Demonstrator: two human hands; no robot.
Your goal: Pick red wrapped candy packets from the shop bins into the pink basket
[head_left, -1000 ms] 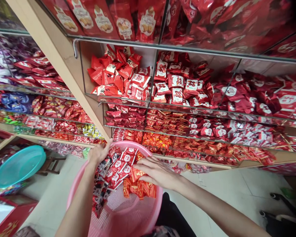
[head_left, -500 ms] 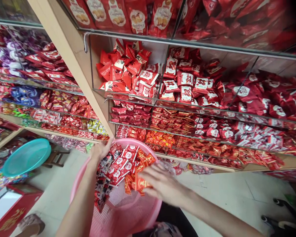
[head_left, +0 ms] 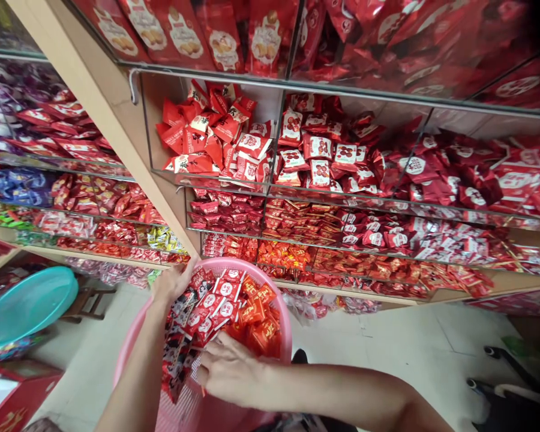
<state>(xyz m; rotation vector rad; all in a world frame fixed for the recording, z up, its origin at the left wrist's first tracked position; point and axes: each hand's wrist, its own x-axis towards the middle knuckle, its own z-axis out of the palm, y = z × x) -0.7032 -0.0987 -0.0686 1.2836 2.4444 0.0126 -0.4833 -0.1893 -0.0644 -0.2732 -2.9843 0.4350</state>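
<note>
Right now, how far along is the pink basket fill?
Done: the pink plastic basket holds a heap of red packets on its far side. In hand: the right hand rests at the heap's near edge, the left hand at the rim. Left: the near mesh shows bare, and the glass shelves hold many more packets.

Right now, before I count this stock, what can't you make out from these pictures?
Head view:
The bottom of the pink plastic mesh basket: cut off by the lower edge and hidden by the right hand.
Anything in its palm: hidden by its own fingers.
Print on the red foil packets in the basket: too small.
The red bags on the top glass shelf: cut off by the upper edge.
</note>
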